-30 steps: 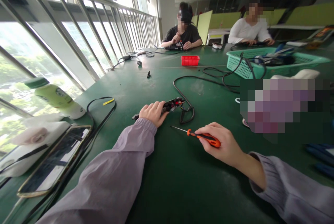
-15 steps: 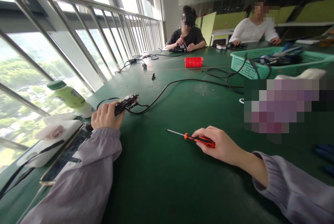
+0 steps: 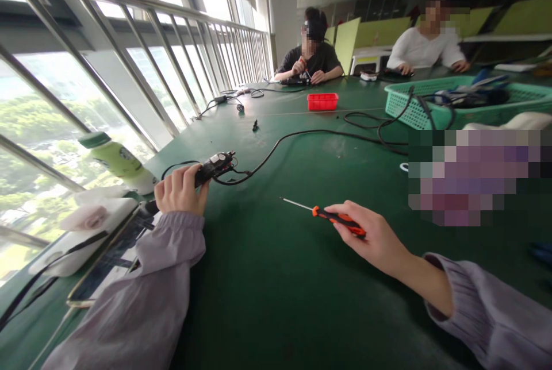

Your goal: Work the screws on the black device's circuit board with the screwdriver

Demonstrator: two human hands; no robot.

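My left hand (image 3: 181, 191) is wrapped round a black corded device (image 3: 215, 166) at the left of the table; its far end shows small parts and thin wires. A black cable (image 3: 297, 134) runs from it across the table to the right. Held in my right hand (image 3: 374, 236) is a screwdriver (image 3: 322, 213) with an orange and black handle. Its thin shaft points left, and the tip is apart from the device. The fingers cover part of the handle, and my left palm hides the near part of the device.
A green-capped bottle (image 3: 118, 163), a phone (image 3: 103, 272) and a white case (image 3: 86, 232) lie along the left edge by the metal railing (image 3: 142, 8). Further off are a red tray (image 3: 322, 102), a green basket (image 3: 414, 111) with tools and cables, and two people seated.
My right hand has shifted slightly right and up in view with the screwdriver. My left hand and the device sit a little further right in view.
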